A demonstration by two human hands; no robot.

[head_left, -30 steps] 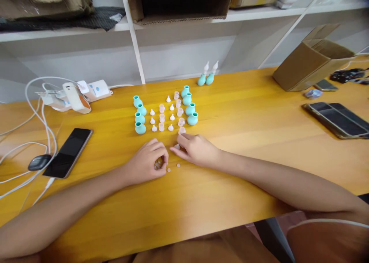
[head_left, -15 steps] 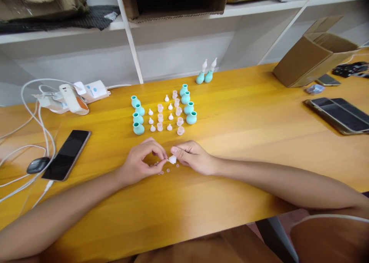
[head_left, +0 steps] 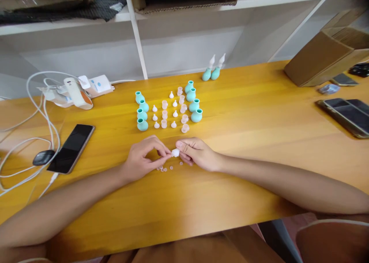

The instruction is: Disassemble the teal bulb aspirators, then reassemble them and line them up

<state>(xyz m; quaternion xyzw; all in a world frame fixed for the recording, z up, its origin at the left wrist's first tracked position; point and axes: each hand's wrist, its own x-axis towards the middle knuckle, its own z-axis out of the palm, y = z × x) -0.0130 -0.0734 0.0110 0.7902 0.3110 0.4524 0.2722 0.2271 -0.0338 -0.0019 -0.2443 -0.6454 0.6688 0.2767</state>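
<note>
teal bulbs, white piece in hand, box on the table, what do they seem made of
Teal bulbs: rubber or plastic, perhaps; smooth, with soft highlights. White piece: probably plastic; opaque, smooth. Box: likely cardboard; matte brown, with folded flaps.

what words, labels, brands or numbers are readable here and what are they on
No text is readable.
White power adapter: a blue mark, too small to read.
White-and-orange device: tiny dark marks, too small to read.
Held white piece and teal pots: no lettering shows.
</note>
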